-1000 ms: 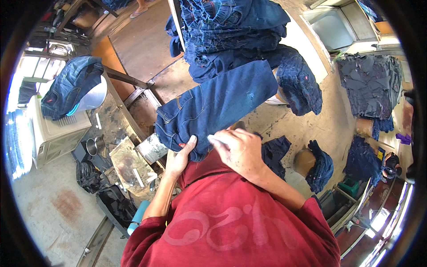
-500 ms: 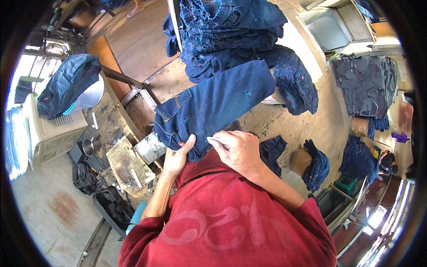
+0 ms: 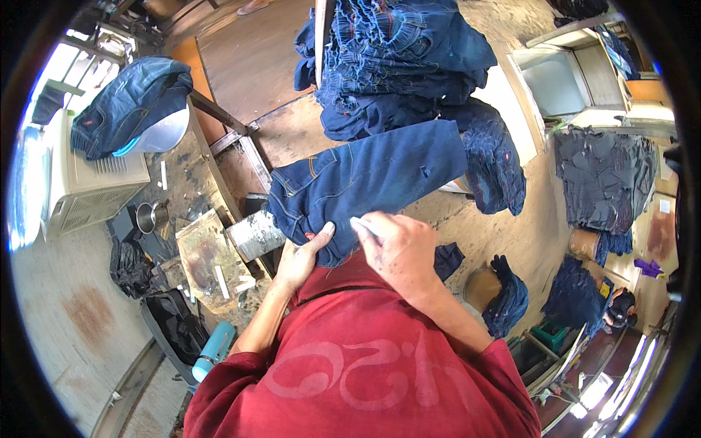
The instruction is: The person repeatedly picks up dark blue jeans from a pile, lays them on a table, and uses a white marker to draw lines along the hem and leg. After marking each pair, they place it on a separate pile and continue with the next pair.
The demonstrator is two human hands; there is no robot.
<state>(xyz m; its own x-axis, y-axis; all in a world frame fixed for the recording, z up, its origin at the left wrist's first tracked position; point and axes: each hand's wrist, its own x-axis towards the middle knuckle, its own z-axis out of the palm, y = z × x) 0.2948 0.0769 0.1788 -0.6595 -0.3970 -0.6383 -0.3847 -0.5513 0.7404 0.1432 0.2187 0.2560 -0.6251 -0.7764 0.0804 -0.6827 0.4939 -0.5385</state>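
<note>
Dark denim jeans [image 3: 365, 182] lie flat across bench, just ahead of me. My left hand [image 3: 303, 259] presses near waist edge, fingers together. My right hand [image 3: 398, 244] pinches white chalk piece [image 3: 363, 225] over cloth. Denim likely heavy, soft, floppy; best gripped at waistband.

Your single head camera looks steeply down from above your chest, close over your hands [image 3: 398, 248] and the jeans [image 3: 365, 186]. Fisheye view bends the floor and workbench [image 3: 212, 248] toward the rim.
</note>
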